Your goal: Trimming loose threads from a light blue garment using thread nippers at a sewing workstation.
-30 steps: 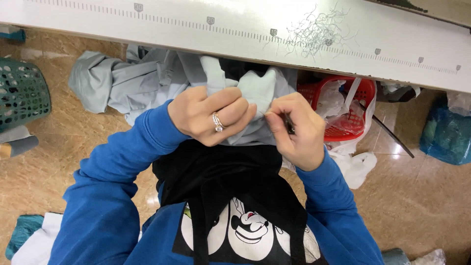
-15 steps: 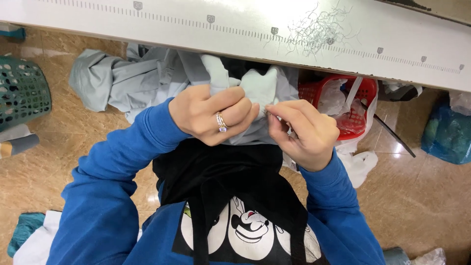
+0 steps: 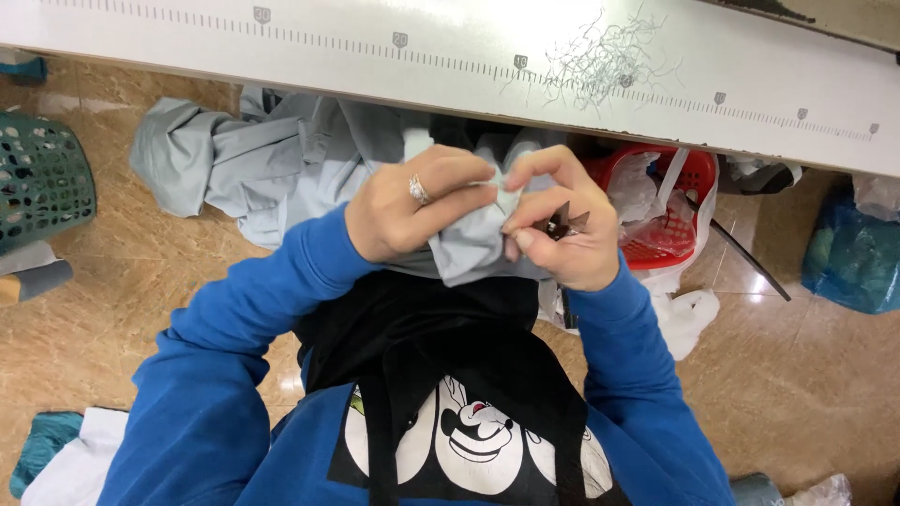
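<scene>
Below the bench (image 3: 281,56) edge, our left hand (image 3: 412,211) bunched the grey fabric (image 3: 473,248); our right hand (image 3: 567,230) pinched small thread snips (image 3: 561,223) against it. Trimming seemed under way; clipped threads (image 3: 600,61) lay on the bench.

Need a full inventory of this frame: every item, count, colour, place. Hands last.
pale grey fabric garment: 1, grey, heaped under the table edge, one part bunched in both hands
small dark metal thread snips: 1, dark, in the right hand
white table with a ruler scale: 1, white, across the top
loose thread clippings: 1 pile, grey, on the table
red plastic basket: 1, red, on the floor to the right, white bags in it
green plastic basket: 1, green, at the left edge
blue plastic bag: 1, blue, far right
black apron: 1, black, over the blue sweatshirt
left hand: ringed, gripping the fabric
right hand: pinching the fabric, holding the snips
</scene>
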